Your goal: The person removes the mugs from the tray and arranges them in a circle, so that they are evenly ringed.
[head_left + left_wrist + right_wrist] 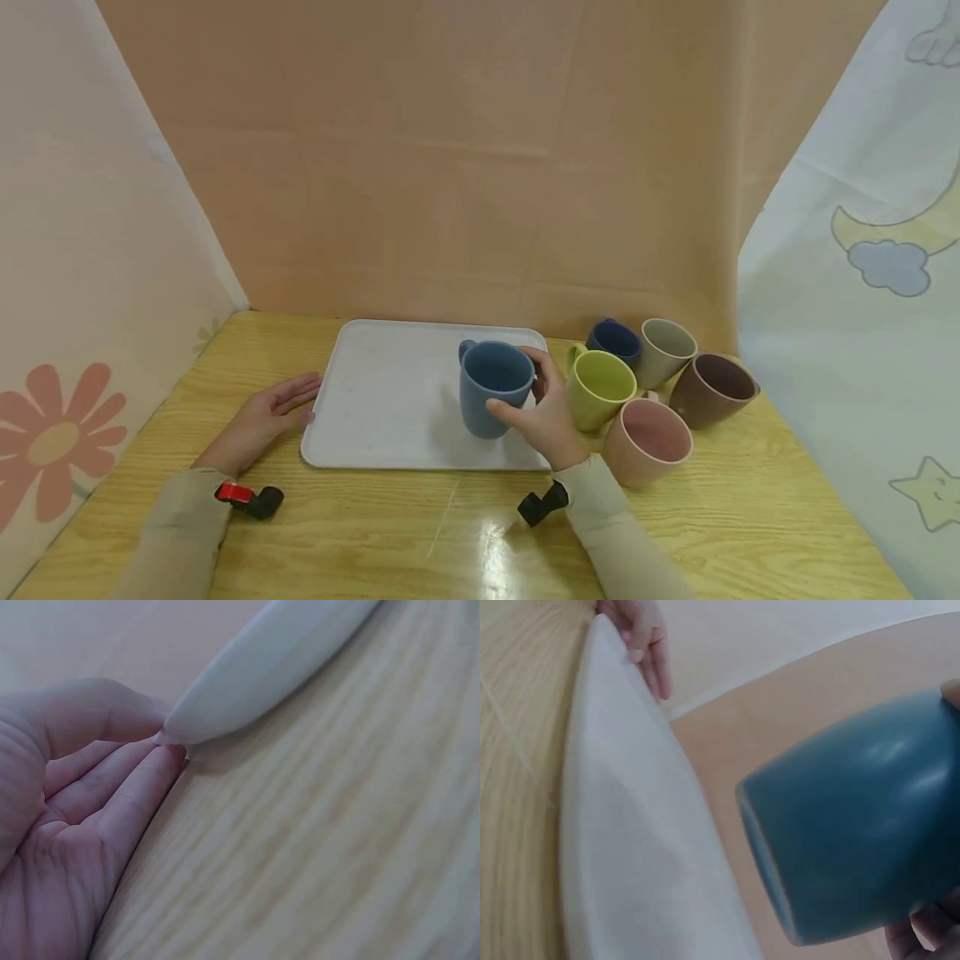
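Observation:
My right hand (551,421) grips a blue mug (483,408) by its side, thumb on the near wall and fingers around the far right. The blue mug's handle points back and left. In the right wrist view the mug's base (769,862) is apart from the white tray (630,825), so it hangs above the tray's right half. My left hand (262,421) rests at the tray's left edge with its fingers fairly straight. In the left wrist view, the left thumb (105,712) and fingertips touch the tray rim (225,705).
Right of the tray stand a yellow-green mug (592,400), a pink mug (637,458), a brown mug (701,400), a grey-beige mug (660,362) and a dark blue mug (615,342), close together. A tan sheet (450,167) hangs behind the wooden table (375,533).

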The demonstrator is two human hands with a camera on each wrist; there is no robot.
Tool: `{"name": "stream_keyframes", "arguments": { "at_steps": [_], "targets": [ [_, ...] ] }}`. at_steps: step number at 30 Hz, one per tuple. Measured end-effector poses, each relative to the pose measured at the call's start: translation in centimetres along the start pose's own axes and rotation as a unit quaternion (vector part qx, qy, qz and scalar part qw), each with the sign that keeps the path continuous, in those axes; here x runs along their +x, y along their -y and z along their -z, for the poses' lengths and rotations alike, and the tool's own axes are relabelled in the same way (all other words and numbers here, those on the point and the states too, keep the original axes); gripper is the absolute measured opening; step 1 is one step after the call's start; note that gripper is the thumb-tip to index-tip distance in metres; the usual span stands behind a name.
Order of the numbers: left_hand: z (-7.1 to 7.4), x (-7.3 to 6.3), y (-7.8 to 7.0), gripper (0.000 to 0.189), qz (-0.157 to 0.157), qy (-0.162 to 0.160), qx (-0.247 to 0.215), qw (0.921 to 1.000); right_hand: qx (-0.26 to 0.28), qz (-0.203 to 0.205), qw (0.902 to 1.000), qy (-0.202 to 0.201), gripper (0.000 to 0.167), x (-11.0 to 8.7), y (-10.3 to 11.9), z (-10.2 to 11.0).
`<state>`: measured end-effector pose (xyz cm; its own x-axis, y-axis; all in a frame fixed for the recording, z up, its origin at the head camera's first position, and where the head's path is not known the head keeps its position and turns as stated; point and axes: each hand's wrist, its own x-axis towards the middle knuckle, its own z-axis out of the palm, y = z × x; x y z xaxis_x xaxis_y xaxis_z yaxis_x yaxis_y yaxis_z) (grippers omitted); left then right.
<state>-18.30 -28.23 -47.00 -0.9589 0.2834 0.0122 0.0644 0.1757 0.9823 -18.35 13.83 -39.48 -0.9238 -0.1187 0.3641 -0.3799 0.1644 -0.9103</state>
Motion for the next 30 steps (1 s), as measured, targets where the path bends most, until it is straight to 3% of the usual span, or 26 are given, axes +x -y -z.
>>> {"name": "stream_keyframes", "arguments": {
  "at_steps": [6, 13, 24, 30],
  "targets": [
    [0.3, -0.3, -0.1, 0.071, 0.004, -0.003, 0.007, 1.0000, 0.023, 0.025, 0.9994, 0.005, 0.076, -0.6, 0.9, 2.1],
    [0.5, -0.8, -0.6, 0.072, 0.016, -0.010, 0.010, 0.9998, 0.006, 0.038, 0.9992, 0.014, 0.079, -1.9, 1.9, 4.1],
    [0.1, -0.8, -0.5, 0.072, 0.019, -0.014, 0.004, 0.9997, 0.096, 0.118, 0.9881, -0.023, 0.072, -2.9, 3.9, 8.7],
    [-0.6, -0.3, -0.1, 0.070, 0.011, -0.009, -0.013, 0.9998, 0.097, 0.134, 0.9844, -0.059, 0.074, -3.4, 4.7, 12.1]
  ]
}}
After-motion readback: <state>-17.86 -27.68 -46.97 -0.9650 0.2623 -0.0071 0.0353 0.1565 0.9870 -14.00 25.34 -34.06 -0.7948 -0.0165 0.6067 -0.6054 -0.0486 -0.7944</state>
